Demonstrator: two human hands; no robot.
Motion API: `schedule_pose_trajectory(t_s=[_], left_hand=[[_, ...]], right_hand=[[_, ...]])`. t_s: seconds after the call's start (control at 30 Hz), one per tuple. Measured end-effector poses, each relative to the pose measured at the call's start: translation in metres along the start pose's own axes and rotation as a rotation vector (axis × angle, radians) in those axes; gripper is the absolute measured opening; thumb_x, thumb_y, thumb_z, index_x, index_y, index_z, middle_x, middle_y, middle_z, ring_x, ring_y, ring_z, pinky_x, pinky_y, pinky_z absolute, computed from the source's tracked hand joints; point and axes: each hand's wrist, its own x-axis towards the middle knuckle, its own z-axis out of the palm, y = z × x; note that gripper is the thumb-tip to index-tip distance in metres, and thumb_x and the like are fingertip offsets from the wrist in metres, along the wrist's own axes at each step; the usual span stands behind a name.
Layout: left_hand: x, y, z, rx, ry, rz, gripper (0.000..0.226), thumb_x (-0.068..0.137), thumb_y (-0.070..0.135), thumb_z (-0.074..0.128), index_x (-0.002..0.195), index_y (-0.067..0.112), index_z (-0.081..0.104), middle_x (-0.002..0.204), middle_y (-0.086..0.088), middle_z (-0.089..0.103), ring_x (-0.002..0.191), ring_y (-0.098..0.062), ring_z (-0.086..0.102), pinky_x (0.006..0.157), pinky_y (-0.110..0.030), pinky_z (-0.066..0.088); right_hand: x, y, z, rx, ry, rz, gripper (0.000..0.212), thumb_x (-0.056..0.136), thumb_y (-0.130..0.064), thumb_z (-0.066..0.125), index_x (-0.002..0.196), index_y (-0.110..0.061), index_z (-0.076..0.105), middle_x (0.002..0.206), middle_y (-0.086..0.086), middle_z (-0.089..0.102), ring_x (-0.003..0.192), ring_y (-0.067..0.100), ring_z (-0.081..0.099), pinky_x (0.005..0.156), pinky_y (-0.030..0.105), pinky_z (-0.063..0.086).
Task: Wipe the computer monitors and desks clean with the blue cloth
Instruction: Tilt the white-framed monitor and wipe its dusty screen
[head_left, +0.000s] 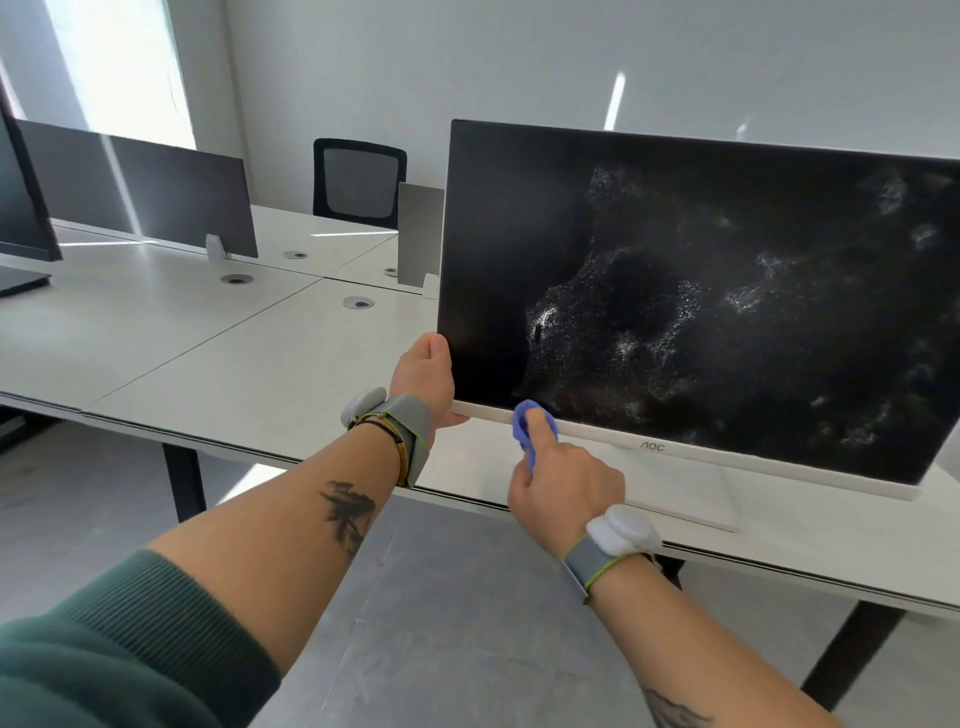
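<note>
Pinching crumpled blue cloth (523, 434), right hand (566, 488) at glossy, speckled monitor (727, 286).

Open-plan office: joined white rectangular desks (234, 353) with round metal cable grommets (358, 302), grey upright divider panels (156, 187), black mesh-back chair (358, 179), black flat-screen monitors (701, 291), plain white wall (519, 62).

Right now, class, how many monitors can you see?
2 monitors: one right of centre, the left hand gripping its corner; one cut off at the far left edge. Others may lie outside the view.
</note>
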Motion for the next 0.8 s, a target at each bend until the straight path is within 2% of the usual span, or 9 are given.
schedule_pose_trajectory(t_s=[0.17, 0.23, 0.33, 0.47, 0.57, 0.63, 0.7, 0.8], left_hand=[[-0.001, 0.0, -0.001, 0.012, -0.003, 0.0, 0.031, 0.106, 0.031, 0.028, 0.095, 0.018, 0.054, 0.104, -0.008, 0.059, 0.095, -0.029, 0.061, 0.074, -0.05, 0.062], [0.0, -0.001, -0.001, -0.01, -0.015, -0.011, 0.032, 0.106, 0.031, 0.028, 0.103, 0.015, 0.056, 0.104, -0.006, 0.059, 0.095, -0.027, 0.061, 0.074, -0.05, 0.062], [0.0, 0.0, 0.0, -0.015, -0.015, -0.015, 0.033, 0.106, 0.032, 0.027, 0.104, 0.017, 0.056, 0.103, -0.004, 0.06, 0.095, -0.026, 0.061, 0.075, -0.05, 0.062], [-0.002, 0.001, 0.001, 0.003, -0.002, -0.014, 0.032, 0.106, 0.033, 0.025, 0.1, 0.021, 0.055, 0.104, -0.003, 0.059, 0.094, -0.026, 0.061, 0.074, -0.049, 0.062], [-0.003, 0.002, 0.001, -0.008, -0.008, -0.017, 0.033, 0.106, 0.034, 0.026, 0.099, 0.021, 0.055, 0.106, -0.005, 0.061, 0.096, -0.027, 0.062, 0.073, -0.048, 0.063], [-0.003, 0.001, 0.0, -0.012, -0.003, -0.022, 0.033, 0.106, 0.034, 0.027, 0.1, 0.02, 0.056, 0.106, -0.006, 0.062, 0.097, -0.029, 0.063, 0.073, -0.047, 0.063], [-0.004, 0.001, -0.001, -0.013, -0.012, -0.014, 0.033, 0.106, 0.033, 0.027, 0.102, 0.019, 0.056, 0.107, -0.006, 0.062, 0.097, -0.029, 0.063, 0.073, -0.047, 0.063], [-0.003, -0.002, 0.0, 0.002, -0.047, -0.009, 0.032, 0.106, 0.033, 0.028, 0.1, 0.02, 0.056, 0.107, -0.007, 0.062, 0.098, -0.029, 0.063, 0.077, -0.048, 0.062]], right_hand=[[-0.003, 0.006, 0.006, -0.01, -0.049, -0.03, 0.067, 0.099, -0.035, 0.036, 0.155, -0.038, 0.0, 0.095, 0.0, 0.066, 0.07, 0.027, 0.055, 0.065, 0.031, 0.036], [-0.009, 0.03, 0.004, 0.005, 0.007, 0.036, 0.066, 0.098, -0.037, 0.036, 0.152, -0.043, 0.0, 0.09, -0.002, 0.065, 0.072, 0.027, 0.061, 0.064, 0.032, 0.039], [-0.018, 0.052, 0.0, 0.014, 0.059, 0.114, 0.062, 0.097, -0.038, 0.037, 0.151, -0.043, 0.006, 0.077, -0.006, 0.056, 0.062, 0.021, 0.052, 0.056, 0.028, 0.035], [-0.014, 0.033, 0.004, 0.038, 0.06, 0.156, 0.057, 0.097, -0.037, 0.038, 0.149, -0.031, 0.015, 0.076, -0.004, 0.059, 0.06, 0.024, 0.051, 0.056, 0.029, 0.036], [-0.014, 0.008, 0.02, -0.043, -0.022, 0.129, 0.075, 0.099, -0.032, 0.037, 0.156, -0.019, -0.01, 0.087, 0.0, 0.063, 0.063, 0.025, 0.048, 0.059, 0.03, 0.035], [-0.013, 0.011, 0.022, -0.09, -0.057, 0.107, 0.08, 0.099, -0.029, 0.037, 0.155, -0.018, -0.02, 0.084, 0.0, 0.057, 0.062, 0.023, 0.047, 0.06, 0.029, 0.035], [-0.016, 0.025, 0.021, -0.126, -0.056, 0.107, 0.082, 0.098, -0.028, 0.037, 0.154, -0.021, -0.024, 0.082, -0.001, 0.053, 0.061, 0.02, 0.047, 0.057, 0.028, 0.033], [-0.022, 0.052, 0.012, -0.149, -0.001, 0.159, 0.08, 0.098, -0.031, 0.036, 0.155, -0.026, -0.019, 0.083, -0.002, 0.057, 0.057, 0.019, 0.045, 0.051, 0.025, 0.026]])
